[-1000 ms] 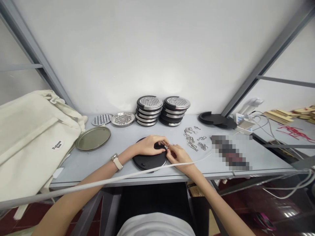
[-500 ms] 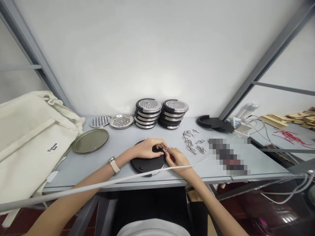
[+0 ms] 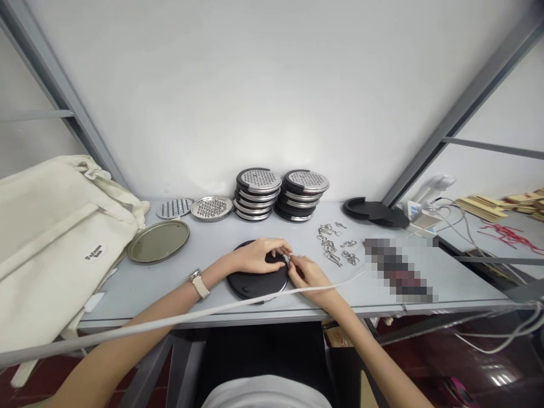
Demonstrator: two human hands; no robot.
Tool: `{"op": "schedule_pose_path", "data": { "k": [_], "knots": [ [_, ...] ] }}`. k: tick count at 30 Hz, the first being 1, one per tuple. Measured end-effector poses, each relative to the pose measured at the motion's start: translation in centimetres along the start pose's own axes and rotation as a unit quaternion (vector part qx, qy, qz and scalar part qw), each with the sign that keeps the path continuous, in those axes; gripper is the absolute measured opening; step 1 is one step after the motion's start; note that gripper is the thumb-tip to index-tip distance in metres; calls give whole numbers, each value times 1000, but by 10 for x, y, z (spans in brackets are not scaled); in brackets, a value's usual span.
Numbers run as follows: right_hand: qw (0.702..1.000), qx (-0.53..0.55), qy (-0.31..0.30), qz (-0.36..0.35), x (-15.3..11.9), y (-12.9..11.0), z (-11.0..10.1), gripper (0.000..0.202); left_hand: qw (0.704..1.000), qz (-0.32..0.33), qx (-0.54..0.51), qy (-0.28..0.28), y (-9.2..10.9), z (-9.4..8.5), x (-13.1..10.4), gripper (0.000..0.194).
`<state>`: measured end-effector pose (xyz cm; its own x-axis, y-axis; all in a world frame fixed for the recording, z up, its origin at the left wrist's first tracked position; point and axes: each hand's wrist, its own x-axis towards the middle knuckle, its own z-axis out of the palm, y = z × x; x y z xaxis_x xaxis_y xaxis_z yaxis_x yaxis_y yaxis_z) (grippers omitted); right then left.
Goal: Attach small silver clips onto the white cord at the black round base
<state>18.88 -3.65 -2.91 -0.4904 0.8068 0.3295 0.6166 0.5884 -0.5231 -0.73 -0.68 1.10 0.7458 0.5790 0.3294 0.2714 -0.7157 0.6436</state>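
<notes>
- While the left hand (image 3: 260,256) rests on the black disc (image 3: 255,281), its fingers curl toward the far right edge; whether they grip anything, I cannot tell.
- At that edge, the right hand (image 3: 311,276) pinches what looks like a small shiny piece (image 3: 286,259), though the fingers hide much of it.
- The black disc lies flat near the front of the grey table (image 3: 170,294), under the white cable (image 3: 238,303).
- To its right is a loose scatter of metal clasps (image 3: 329,245).
- Behind it, against the wall, stand the left grater stack (image 3: 258,180) and the right grater stack (image 3: 306,181).
- Left of these lie two loose grater plates (image 3: 211,208), with an olive tray (image 3: 159,242) nearer, beside the cream bag (image 3: 55,243).
</notes>
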Motion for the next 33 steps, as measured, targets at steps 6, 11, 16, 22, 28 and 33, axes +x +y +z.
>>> {"op": "schedule_pose_path", "data": {
  "k": [6, 11, 16, 22, 28, 33],
  "knots": [
    [1000, -21, -3, 2, 1, 1, 1, 22, 999, 14, 50, 16, 0, 0, 1, 29],
    [1000, -22, 0, -3, 0, 1, 1, 22, 998, 16, 56, 16, 2, -1, 2, 25],
    [1000, -3, 5, -6, -1, 2, 1, 24, 999, 13, 39, 16, 1, -1, 2, 24],
    [1000, 16, 16, 10, 1, 4, 3, 24, 1000, 2, 27, 14, 1, -2, 2, 22],
    [999, 19, 19, 22, 1, 4, 3, 23, 1000, 3, 15, 18, -1, -1, 2, 24],
    [1000, 17, 15, 10, 0, 4, 1, 23, 1000, 4, 14, 19, 0, -1, 2, 23]
  ]
}}
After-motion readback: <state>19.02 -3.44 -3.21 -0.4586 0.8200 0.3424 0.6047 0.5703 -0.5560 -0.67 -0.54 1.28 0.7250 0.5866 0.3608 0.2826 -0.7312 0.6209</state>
